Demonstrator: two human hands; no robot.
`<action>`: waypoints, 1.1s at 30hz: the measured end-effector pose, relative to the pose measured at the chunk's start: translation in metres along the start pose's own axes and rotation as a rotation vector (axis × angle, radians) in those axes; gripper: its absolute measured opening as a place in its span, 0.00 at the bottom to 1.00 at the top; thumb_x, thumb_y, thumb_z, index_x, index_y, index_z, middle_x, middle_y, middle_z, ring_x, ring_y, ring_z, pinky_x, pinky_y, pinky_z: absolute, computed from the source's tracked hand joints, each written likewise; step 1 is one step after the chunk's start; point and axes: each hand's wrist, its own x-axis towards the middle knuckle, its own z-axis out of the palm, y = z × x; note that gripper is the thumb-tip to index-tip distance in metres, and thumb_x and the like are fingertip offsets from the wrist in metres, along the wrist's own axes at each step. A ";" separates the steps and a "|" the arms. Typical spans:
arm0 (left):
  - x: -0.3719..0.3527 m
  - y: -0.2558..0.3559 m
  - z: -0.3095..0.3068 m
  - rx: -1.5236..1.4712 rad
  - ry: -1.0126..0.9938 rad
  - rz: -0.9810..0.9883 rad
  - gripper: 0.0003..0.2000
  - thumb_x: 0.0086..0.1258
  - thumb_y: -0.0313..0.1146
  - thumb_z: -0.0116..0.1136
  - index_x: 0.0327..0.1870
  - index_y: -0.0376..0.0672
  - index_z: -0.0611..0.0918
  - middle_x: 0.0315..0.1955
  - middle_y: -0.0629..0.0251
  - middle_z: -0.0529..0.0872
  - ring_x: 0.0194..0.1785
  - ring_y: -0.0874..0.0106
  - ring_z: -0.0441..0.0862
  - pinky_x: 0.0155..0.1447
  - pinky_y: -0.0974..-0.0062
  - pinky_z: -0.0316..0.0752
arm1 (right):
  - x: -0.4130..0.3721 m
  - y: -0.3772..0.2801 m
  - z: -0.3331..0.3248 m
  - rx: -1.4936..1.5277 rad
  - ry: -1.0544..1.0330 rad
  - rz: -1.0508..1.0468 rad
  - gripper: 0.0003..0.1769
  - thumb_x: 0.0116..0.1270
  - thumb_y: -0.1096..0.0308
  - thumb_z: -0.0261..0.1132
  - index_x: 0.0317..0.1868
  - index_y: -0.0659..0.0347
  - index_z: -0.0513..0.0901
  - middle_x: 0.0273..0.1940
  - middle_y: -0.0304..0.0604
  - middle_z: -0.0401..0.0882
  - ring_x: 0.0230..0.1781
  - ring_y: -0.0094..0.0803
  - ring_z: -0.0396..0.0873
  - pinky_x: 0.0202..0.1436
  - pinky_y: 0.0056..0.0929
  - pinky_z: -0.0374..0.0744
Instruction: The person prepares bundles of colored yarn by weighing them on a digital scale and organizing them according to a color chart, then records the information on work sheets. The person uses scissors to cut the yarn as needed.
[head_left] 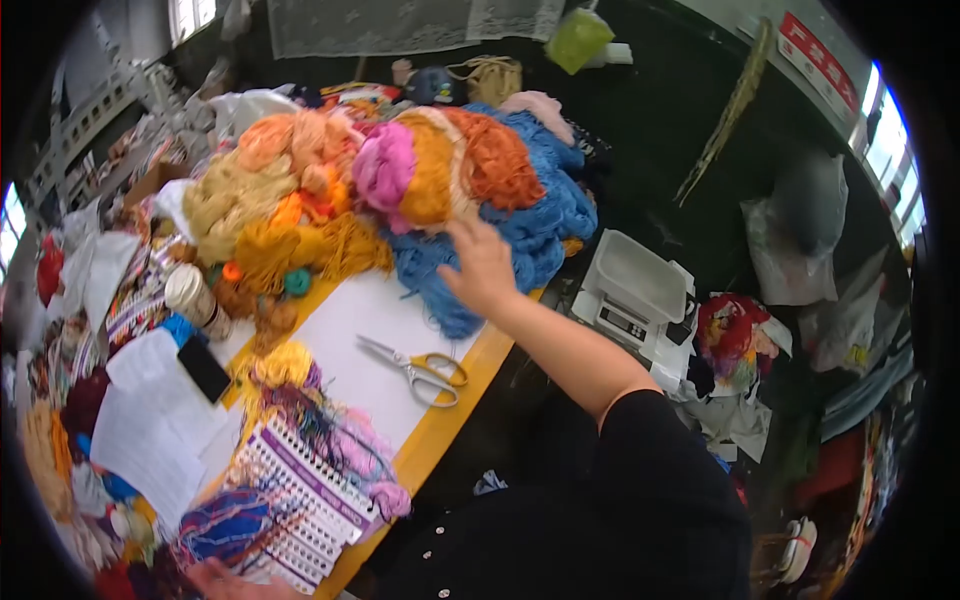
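My right hand reaches forward, thumb apart and fingers stretched out, fingertips right at the lower edge of a bundle of yarn hanks. That bundle has pink yarn, golden yarn and rust-orange yarn. Under and beside it spreads a large heap of blue yarn. At the bottom edge my left hand is partly cut off, beside printed thread cards strung with colored threads; its fingers do not show clearly. Scissors with yellow and grey handles lie on white paper between the hands.
More yarn, beige and mustard, is piled at the back left. A phone, paper sheets and a whitish cylindrical container are on the left. Right of the table's yellow edge stands a scale.
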 end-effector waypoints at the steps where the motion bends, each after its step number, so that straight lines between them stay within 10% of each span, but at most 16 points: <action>1: -0.032 -0.003 0.008 0.051 -0.187 -0.152 0.28 0.74 0.50 0.44 0.60 0.30 0.71 0.63 0.46 0.66 0.66 0.51 0.64 0.68 0.51 0.61 | 0.018 0.022 0.007 -0.098 0.124 0.066 0.41 0.51 0.59 0.73 0.65 0.56 0.65 0.68 0.54 0.59 0.67 0.51 0.60 0.64 0.49 0.65; 3: -0.062 0.003 0.028 -0.119 -0.318 -0.518 0.27 0.70 0.36 0.55 0.64 0.29 0.64 0.64 0.45 0.63 0.65 0.50 0.63 0.68 0.51 0.60 | 0.054 0.065 0.013 -0.248 0.255 0.253 0.49 0.49 0.56 0.74 0.70 0.55 0.58 0.71 0.55 0.53 0.69 0.53 0.55 0.66 0.49 0.62; 6: -0.059 0.027 0.052 -0.431 -0.420 -0.932 0.31 0.65 0.26 0.59 0.67 0.30 0.59 0.64 0.44 0.62 0.65 0.51 0.63 0.69 0.53 0.59 | 0.085 0.121 0.014 -0.340 0.128 0.403 0.29 0.53 0.62 0.67 0.57 0.58 0.73 0.63 0.55 0.68 0.62 0.50 0.68 0.60 0.49 0.69; 8: -0.065 0.021 0.066 -0.399 -0.397 -0.942 0.26 0.66 0.30 0.59 0.63 0.34 0.66 0.60 0.50 0.69 0.64 0.58 0.66 0.67 0.58 0.62 | 0.105 0.139 0.001 -0.149 -0.104 0.536 0.17 0.55 0.67 0.63 0.45 0.60 0.77 0.49 0.55 0.80 0.52 0.49 0.78 0.60 0.50 0.70; 9: -0.063 0.021 0.073 -0.428 -0.439 -0.966 0.22 0.69 0.26 0.50 0.64 0.33 0.65 0.64 0.53 0.66 0.66 0.62 0.65 0.68 0.63 0.60 | 0.113 0.149 0.006 0.030 0.143 0.583 0.12 0.56 0.68 0.60 0.41 0.62 0.78 0.38 0.56 0.83 0.42 0.54 0.80 0.53 0.46 0.75; 16: -0.069 0.020 0.074 -0.460 -0.535 -1.064 0.20 0.66 0.20 0.44 0.61 0.32 0.67 0.70 0.56 0.62 0.69 0.66 0.63 0.69 0.68 0.58 | 0.259 0.144 -0.097 1.371 0.344 0.163 0.12 0.58 0.78 0.55 0.42 0.64 0.80 0.36 0.42 0.81 0.35 0.33 0.80 0.38 0.31 0.79; 20: -0.069 0.023 0.070 -0.563 -0.475 -1.052 0.20 0.67 0.20 0.45 0.61 0.32 0.67 0.69 0.55 0.62 0.69 0.65 0.63 0.70 0.66 0.57 | 0.289 0.099 -0.191 1.512 0.366 -0.231 0.09 0.67 0.73 0.56 0.46 0.62 0.79 0.39 0.42 0.82 0.41 0.34 0.82 0.47 0.33 0.80; 24: -0.081 0.016 0.062 -0.598 -0.520 -1.031 0.17 0.63 0.19 0.48 0.55 0.32 0.72 0.67 0.53 0.63 0.66 0.64 0.66 0.66 0.68 0.65 | 0.210 -0.013 -0.297 1.419 0.510 -0.010 0.04 0.70 0.69 0.56 0.41 0.56 0.77 0.35 0.40 0.81 0.32 0.32 0.81 0.37 0.32 0.81; 26: -0.074 0.018 0.068 -0.613 -0.623 -1.042 0.14 0.63 0.20 0.50 0.51 0.33 0.75 0.63 0.54 0.68 0.61 0.67 0.71 0.63 0.71 0.67 | 0.217 0.021 -0.315 1.535 0.328 -0.391 0.05 0.70 0.69 0.57 0.43 0.55 0.77 0.36 0.40 0.81 0.33 0.32 0.82 0.38 0.32 0.82; 28: -0.069 0.027 0.079 -0.680 -0.648 -1.064 0.13 0.63 0.20 0.52 0.49 0.34 0.76 0.60 0.56 0.73 0.58 0.69 0.73 0.60 0.73 0.70 | 0.161 -0.003 -0.327 1.631 0.313 -0.301 0.02 0.67 0.68 0.59 0.36 0.53 0.77 0.28 0.36 0.79 0.25 0.26 0.79 0.27 0.27 0.79; 30: -0.052 0.042 0.091 -0.815 -0.740 -1.023 0.13 0.64 0.19 0.53 0.49 0.36 0.77 0.59 0.56 0.74 0.56 0.70 0.76 0.59 0.75 0.71 | 0.126 0.045 -0.322 1.684 -0.485 -0.070 0.14 0.67 0.70 0.56 0.49 0.67 0.79 0.44 0.47 0.83 0.44 0.35 0.83 0.47 0.34 0.82; 33: -0.015 0.081 0.113 -1.083 -0.821 -0.996 0.16 0.63 0.18 0.54 0.53 0.35 0.75 0.55 0.57 0.78 0.55 0.69 0.78 0.61 0.72 0.72 | 0.058 0.025 -0.280 1.465 -0.369 0.315 0.25 0.62 0.60 0.62 0.54 0.68 0.75 0.46 0.51 0.81 0.42 0.39 0.83 0.47 0.36 0.83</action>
